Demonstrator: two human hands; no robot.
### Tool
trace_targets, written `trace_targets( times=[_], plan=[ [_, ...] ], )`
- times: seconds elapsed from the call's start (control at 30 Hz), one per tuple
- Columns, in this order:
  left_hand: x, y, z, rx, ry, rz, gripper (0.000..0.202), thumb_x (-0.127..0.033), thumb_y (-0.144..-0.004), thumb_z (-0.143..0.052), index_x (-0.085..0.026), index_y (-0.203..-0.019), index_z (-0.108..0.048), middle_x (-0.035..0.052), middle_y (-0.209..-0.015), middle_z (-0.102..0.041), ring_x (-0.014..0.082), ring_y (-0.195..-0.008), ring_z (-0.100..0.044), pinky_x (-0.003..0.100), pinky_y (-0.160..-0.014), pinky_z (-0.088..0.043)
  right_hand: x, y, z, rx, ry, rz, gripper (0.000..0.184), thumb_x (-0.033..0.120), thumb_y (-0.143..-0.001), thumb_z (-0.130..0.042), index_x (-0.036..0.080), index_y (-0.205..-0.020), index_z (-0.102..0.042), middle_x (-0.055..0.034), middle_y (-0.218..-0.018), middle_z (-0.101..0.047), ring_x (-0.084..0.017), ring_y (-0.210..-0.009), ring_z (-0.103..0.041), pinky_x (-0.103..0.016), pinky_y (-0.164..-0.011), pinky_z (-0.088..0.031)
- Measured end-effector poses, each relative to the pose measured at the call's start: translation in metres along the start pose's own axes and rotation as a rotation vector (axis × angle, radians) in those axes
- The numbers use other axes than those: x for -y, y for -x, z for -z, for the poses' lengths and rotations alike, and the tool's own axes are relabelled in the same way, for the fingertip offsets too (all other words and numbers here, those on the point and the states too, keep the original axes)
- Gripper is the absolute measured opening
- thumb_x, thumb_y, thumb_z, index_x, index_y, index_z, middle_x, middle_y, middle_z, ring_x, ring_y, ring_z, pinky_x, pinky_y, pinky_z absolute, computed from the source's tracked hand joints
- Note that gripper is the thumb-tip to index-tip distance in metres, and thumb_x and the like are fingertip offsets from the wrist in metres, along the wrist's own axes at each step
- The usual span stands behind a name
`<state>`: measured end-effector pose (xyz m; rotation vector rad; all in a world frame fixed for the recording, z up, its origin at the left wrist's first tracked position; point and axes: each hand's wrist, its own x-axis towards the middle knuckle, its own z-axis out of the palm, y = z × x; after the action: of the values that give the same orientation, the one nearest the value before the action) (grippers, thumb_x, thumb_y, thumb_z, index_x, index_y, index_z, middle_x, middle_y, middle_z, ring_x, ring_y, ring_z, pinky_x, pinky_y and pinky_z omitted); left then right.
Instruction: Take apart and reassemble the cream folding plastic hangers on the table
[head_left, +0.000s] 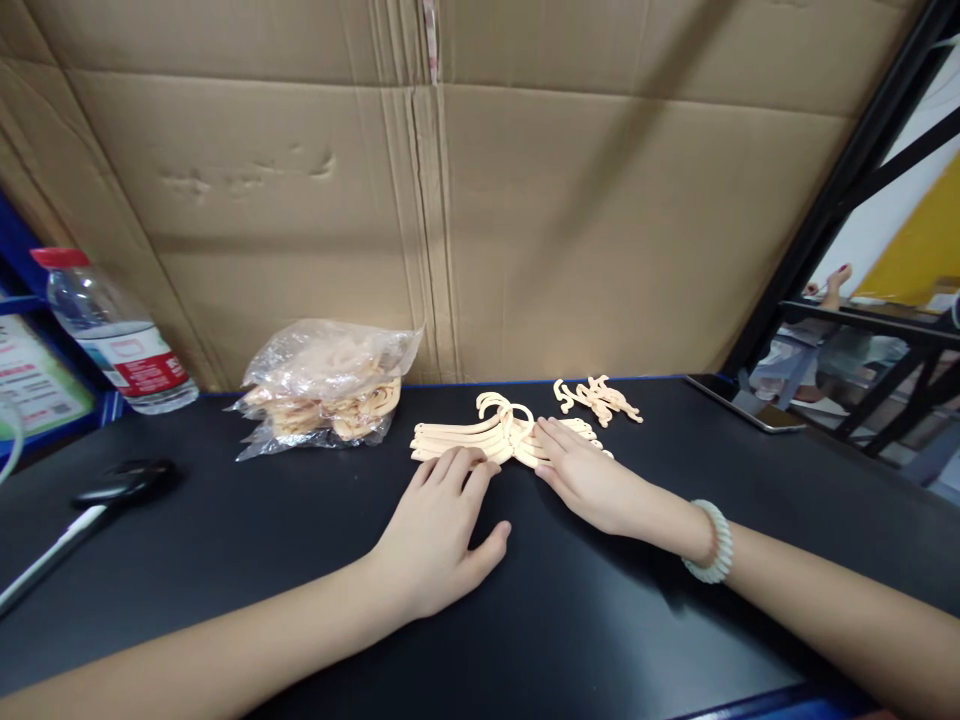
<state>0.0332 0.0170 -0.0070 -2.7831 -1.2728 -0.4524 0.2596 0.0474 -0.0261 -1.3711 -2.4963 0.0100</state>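
Observation:
Several small cream-coloured hangers lie overlapped in a row on the black table, their hooks pointing toward the cardboard. My left hand lies palm down, its fingertips at the near edge of the hangers' left arms and its thumb stretched out to the right. Over the right arms of the hangers rests my right hand, fingers extended flat, a pale coiled band on the wrist. Behind it and to the right is a small heap of cream hook-shaped pieces.
A clear plastic bag with more cream pieces stands at the back left. Farther left are a water bottle and a black device with a white cable. A phone lies at the right edge. Cardboard walls the back.

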Motion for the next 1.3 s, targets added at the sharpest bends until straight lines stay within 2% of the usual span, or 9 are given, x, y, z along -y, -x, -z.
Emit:
trace_targets(
  times=[0.13, 0.23, 0.33, 0.47, 0.6, 0.7, 0.83, 1.1, 1.3],
  plan=[
    [0.0, 0.0, -0.002, 0.087, -0.064, 0.063, 0.061, -0.043, -0.09, -0.044, -0.011, -0.142, -0.041, 0.0195, -0.152, -0.034, 0.0387, -0.142, -0.025, 0.062, -0.111, -0.025, 0.0, -0.004, -0.002, -0.025, -0.052, 0.034, 0.054, 0.031, -0.099, -0.031, -0.001, -0.142, -0.04, -0.024, -0.149, -0.037, -0.031, -0.141, -0.032, -0.052, -0.115, -0.031],
    [0.002, 0.0, -0.003, 0.207, -0.071, 0.123, 0.07, -0.052, -0.094, -0.035, -0.011, -0.15, -0.027, 0.0199, -0.157, -0.021, 0.0396, -0.146, -0.013, 0.066, -0.112, -0.019, -0.002, -0.009, -0.001, -0.024, -0.083, 0.078, 0.052, 0.031, -0.099, -0.032, 0.002, -0.142, -0.041, -0.0221, -0.149, -0.038, -0.03, -0.141, -0.032, -0.052, -0.115, -0.031],
    [0.004, -0.002, -0.004, 0.25, -0.071, 0.146, 0.075, -0.057, -0.094, -0.032, -0.011, -0.152, -0.021, 0.0191, -0.158, -0.016, 0.0387, -0.146, -0.008, 0.064, -0.113, -0.016, -0.006, -0.015, 0.001, -0.006, -0.107, 0.123, 0.053, 0.031, -0.1, -0.031, 0.002, -0.143, -0.04, -0.0214, -0.15, -0.036, -0.029, -0.142, -0.031, -0.05, -0.116, -0.03],
    [0.009, -0.004, -0.006, 0.216, -0.056, 0.147, 0.077, -0.059, -0.093, -0.032, -0.011, -0.152, -0.021, 0.0174, -0.158, -0.014, 0.0382, -0.146, -0.008, 0.064, -0.114, -0.015, -0.014, -0.024, 0.002, 0.022, -0.108, 0.162, 0.053, 0.031, -0.1, -0.031, 0.002, -0.144, -0.038, -0.0207, -0.15, -0.036, -0.027, -0.142, -0.03, -0.048, -0.117, -0.028],
    [0.015, -0.01, -0.006, 0.2, -0.024, 0.138, 0.078, -0.061, -0.092, -0.034, -0.011, -0.151, -0.024, 0.0178, -0.157, -0.018, 0.0391, -0.145, -0.008, 0.064, -0.113, -0.016, -0.019, -0.03, 0.0, 0.005, -0.109, 0.16, 0.051, 0.031, -0.1, -0.032, 0.005, -0.143, -0.04, -0.0196, -0.15, -0.038, -0.027, -0.142, -0.031, -0.048, -0.117, -0.028],
    [0.022, -0.018, -0.005, 0.244, -0.013, 0.11, 0.08, -0.063, -0.092, -0.032, -0.011, -0.152, -0.02, 0.0176, -0.158, -0.014, 0.0376, -0.146, -0.005, 0.062, -0.114, -0.014, -0.02, -0.031, -0.002, -0.036, -0.102, 0.121, 0.05, 0.031, -0.1, -0.031, 0.006, -0.141, -0.044, -0.0194, -0.147, -0.042, -0.027, -0.14, -0.034, -0.048, -0.116, -0.03],
    [0.029, -0.03, -0.007, 0.298, -0.02, 0.07, 0.082, -0.064, -0.092, -0.029, -0.011, -0.153, -0.016, 0.0162, -0.159, -0.009, 0.035, -0.147, -0.001, 0.059, -0.116, -0.01, -0.023, -0.03, -0.002, -0.055, -0.082, 0.077, 0.05, 0.029, -0.098, -0.032, 0.001, -0.139, -0.045, -0.0227, -0.145, -0.044, -0.03, -0.138, -0.038, -0.049, -0.115, -0.032],
    [0.036, -0.049, -0.018, 0.267, -0.001, 0.0, 0.084, -0.069, -0.091, -0.027, -0.013, -0.153, -0.018, 0.0166, -0.159, -0.012, 0.036, -0.147, -0.003, 0.057, -0.116, -0.01, -0.039, -0.03, -0.001, -0.092, -0.07, 0.064, 0.045, 0.028, -0.098, -0.036, 0.005, -0.132, -0.053, -0.0218, -0.141, -0.049, -0.029, -0.135, -0.042, -0.048, -0.114, -0.032],
    [0.034, -0.05, -0.018, 0.214, 0.026, -0.015, 0.08, -0.064, -0.092, -0.031, -0.011, -0.151, -0.022, 0.0203, -0.157, -0.016, 0.0373, -0.146, -0.009, 0.06, -0.114, -0.014, -0.044, -0.03, -0.002, -0.109, -0.073, 0.068, 0.042, 0.024, -0.096, -0.038, 0.008, -0.132, -0.051, -0.0199, -0.139, -0.051, -0.029, -0.134, -0.043, -0.051, -0.111, -0.035]
  ],
)
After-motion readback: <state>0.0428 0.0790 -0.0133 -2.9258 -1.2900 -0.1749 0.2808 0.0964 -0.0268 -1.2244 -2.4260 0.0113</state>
